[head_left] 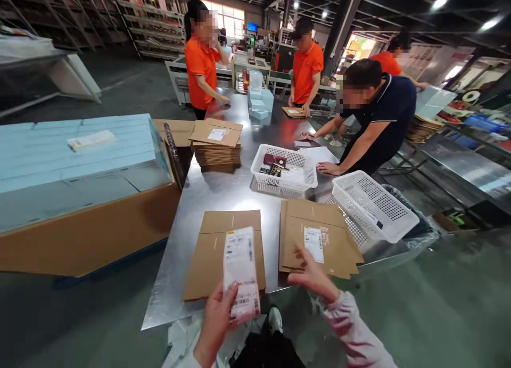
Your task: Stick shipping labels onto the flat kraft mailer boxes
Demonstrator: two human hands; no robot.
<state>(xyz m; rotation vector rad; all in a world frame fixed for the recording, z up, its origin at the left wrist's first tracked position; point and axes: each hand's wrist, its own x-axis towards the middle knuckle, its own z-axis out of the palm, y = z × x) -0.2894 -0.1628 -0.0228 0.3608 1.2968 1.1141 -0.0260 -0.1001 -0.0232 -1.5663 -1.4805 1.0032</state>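
My left hand [219, 315] grips a strip of printed shipping labels [240, 261], thumb on top, held up over the near table edge. Behind the strip lies a flat folded cardboard box [207, 261] without a label in its visible part. My right hand [313, 275] has its fingers apart, just above the front of a second pile of flat cardboard boxes [295, 219]. The top box there bears a white label [314, 244] beside printed lettering. Whether my right fingertips touch the cardboard, I cannot tell.
On the metal table [171, 283] stand a white basket [283, 181] with cards and another white basket [359, 195]. A stack of flat boxes [217, 152] is farther back. At left, a large carton [99, 235] holds light blue boxes. A person in dark blue [383, 117] leans on the table.
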